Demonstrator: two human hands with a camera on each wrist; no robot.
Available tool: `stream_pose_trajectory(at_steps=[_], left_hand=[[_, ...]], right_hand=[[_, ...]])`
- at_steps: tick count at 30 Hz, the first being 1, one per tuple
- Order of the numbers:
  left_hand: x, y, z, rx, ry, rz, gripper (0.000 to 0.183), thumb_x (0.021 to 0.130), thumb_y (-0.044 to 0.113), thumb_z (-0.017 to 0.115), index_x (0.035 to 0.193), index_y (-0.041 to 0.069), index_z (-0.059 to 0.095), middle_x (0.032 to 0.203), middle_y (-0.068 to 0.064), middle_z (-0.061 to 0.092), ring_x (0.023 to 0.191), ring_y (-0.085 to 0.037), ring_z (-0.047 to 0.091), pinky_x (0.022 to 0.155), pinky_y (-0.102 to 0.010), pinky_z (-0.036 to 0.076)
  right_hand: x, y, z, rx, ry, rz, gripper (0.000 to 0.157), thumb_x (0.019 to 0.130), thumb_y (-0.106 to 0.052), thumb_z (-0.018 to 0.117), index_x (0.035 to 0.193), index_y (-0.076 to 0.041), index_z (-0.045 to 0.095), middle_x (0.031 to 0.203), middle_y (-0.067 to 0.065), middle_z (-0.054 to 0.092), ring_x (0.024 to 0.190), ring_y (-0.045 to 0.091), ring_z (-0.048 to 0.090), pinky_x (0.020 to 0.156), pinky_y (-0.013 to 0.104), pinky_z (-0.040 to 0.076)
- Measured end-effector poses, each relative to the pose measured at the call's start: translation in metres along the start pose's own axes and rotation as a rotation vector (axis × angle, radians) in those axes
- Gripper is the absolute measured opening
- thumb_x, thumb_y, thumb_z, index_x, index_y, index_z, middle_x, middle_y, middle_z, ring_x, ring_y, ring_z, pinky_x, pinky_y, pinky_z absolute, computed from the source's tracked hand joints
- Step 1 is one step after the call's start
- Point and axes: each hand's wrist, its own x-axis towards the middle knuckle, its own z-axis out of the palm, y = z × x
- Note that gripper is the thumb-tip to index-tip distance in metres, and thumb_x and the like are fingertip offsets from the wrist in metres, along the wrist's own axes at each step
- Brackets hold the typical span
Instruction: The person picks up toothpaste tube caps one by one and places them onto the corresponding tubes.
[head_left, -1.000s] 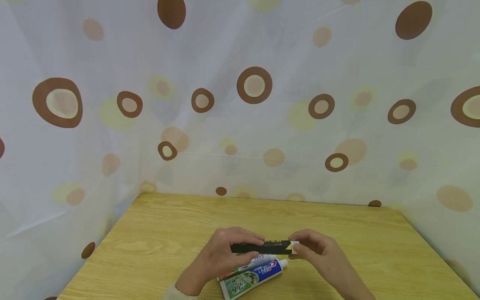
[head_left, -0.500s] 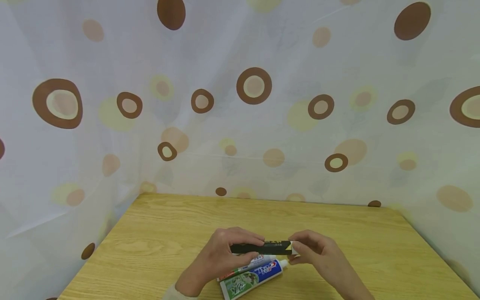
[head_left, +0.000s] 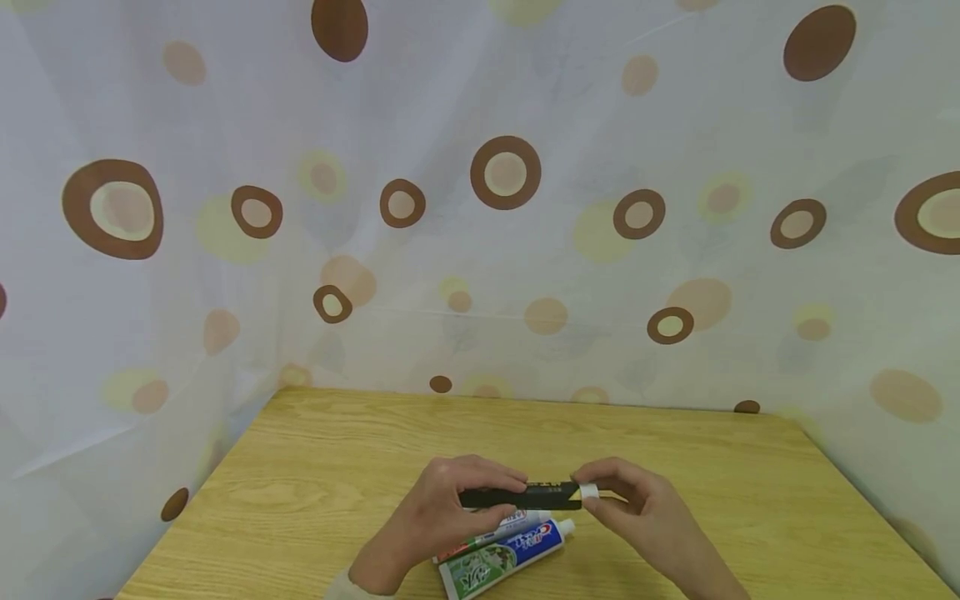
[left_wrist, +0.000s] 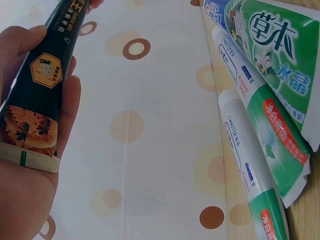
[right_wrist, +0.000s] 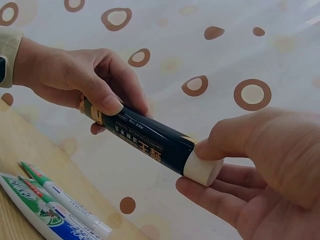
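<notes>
A dark toothpaste tube (head_left: 551,497) with gold lettering lies level in the air above the table. My left hand (head_left: 442,510) grips its crimped-end half, thumb on one side and fingers on the other. In the left wrist view the honeycomb picture on the tube (left_wrist: 46,72) faces the camera. At the tube's other end sits a white cap (right_wrist: 202,168), which my right hand (head_left: 651,521) pinches between thumb and fingers. The cap appears to be on the tube; the thread is hidden.
Under the hands, a green-and-blue toothpaste tube (head_left: 502,560) lies on the wooden table (head_left: 337,467) beside white-and-green tubes (left_wrist: 252,170). A white curtain (head_left: 555,250) with brown circles stands behind the table and along its sides.
The right thumb and fingers have shifted around the white cap, slipping off and back on, so more of the cap shows. The left hand and the dark toothpaste tube stay almost still.
</notes>
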Motion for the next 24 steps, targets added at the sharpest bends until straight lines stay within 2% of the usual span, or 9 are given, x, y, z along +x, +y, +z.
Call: stream_pose_trajectory(at_steps=[4, 8, 14, 20, 24], left_hand=[[-0.0005, 0.0007, -0.0009, -0.002, 0.001, -0.011, 0.022, 0.086, 0.007, 0.077, 0.107, 0.011, 0.077, 0.111, -0.004, 0.075, 0.102, -0.013, 0.071, 0.079, -0.022, 0.059], [-0.0005, 0.001, -0.0015, -0.004, 0.003, -0.012, 0.022, 0.086, 0.007, 0.077, 0.107, 0.011, 0.077, 0.111, -0.004, 0.075, 0.102, -0.014, 0.071, 0.079, -0.023, 0.059], [0.0007, 0.0, -0.001, 0.015, 0.003, 0.009, 0.022, 0.086, 0.006, 0.076, 0.108, 0.009, 0.076, 0.11, -0.005, 0.076, 0.1, -0.015, 0.072, 0.079, -0.023, 0.06], [0.0008, -0.0001, -0.0009, 0.001, -0.017, -0.008, 0.022, 0.086, 0.007, 0.077, 0.107, 0.01, 0.077, 0.111, -0.005, 0.076, 0.101, -0.014, 0.072, 0.08, -0.021, 0.059], [0.0008, 0.0006, 0.0, 0.035, -0.025, 0.006, 0.021, 0.087, 0.007, 0.076, 0.108, 0.011, 0.077, 0.111, -0.004, 0.076, 0.101, -0.013, 0.071, 0.081, -0.019, 0.058]], right_hand=[[0.0014, -0.0006, 0.0007, -0.023, 0.012, 0.011, 0.032, 0.095, -0.021, 0.067, 0.12, -0.002, 0.063, 0.12, 0.011, 0.065, 0.106, 0.005, 0.066, 0.088, 0.022, 0.056], [0.0014, -0.002, 0.0016, -0.036, 0.026, 0.062, 0.031, 0.095, -0.025, 0.067, 0.119, -0.005, 0.064, 0.121, 0.016, 0.065, 0.106, 0.006, 0.066, 0.088, 0.022, 0.056], [0.0013, -0.0037, 0.0003, -0.049, 0.048, 0.146, 0.034, 0.094, -0.03, 0.068, 0.119, -0.006, 0.065, 0.118, 0.014, 0.067, 0.104, 0.013, 0.069, 0.087, 0.024, 0.056], [0.0022, -0.0024, -0.0002, -0.065, 0.06, 0.178, 0.034, 0.093, -0.03, 0.069, 0.116, -0.005, 0.066, 0.111, 0.013, 0.069, 0.098, 0.016, 0.07, 0.084, 0.025, 0.058], [0.0029, -0.0019, 0.0004, -0.061, 0.069, 0.191, 0.032, 0.093, -0.029, 0.069, 0.114, -0.005, 0.067, 0.109, 0.013, 0.069, 0.096, 0.016, 0.071, 0.085, 0.029, 0.059]])
